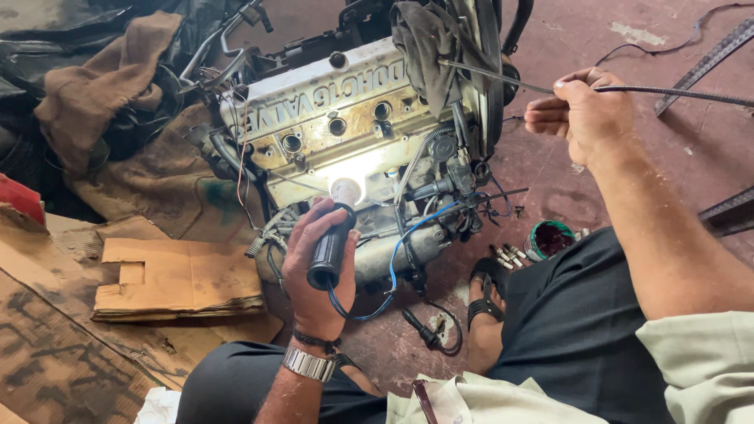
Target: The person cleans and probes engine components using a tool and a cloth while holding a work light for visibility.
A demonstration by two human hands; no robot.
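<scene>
My left hand (314, 267) grips a black-handled work lamp (334, 235) whose lit bulb shines on the side of a car engine (338, 118) lying on the floor. My right hand (581, 110) is raised to the engine's right and pinches a long thin black rod (667, 93) that reaches left toward the engine's belt end. A grey rag (424, 39) hangs over the engine's top right corner. A blue wire (400, 243) loops down in front of the engine near the lamp.
Flattened cardboard (165, 275) lies left of my knee. Brown sacking (94, 78) and dark hoses sit at the upper left. A small green-rimmed tin (550, 238) and a few spark plugs (506, 255) rest on the red floor by my sandalled foot (483, 298).
</scene>
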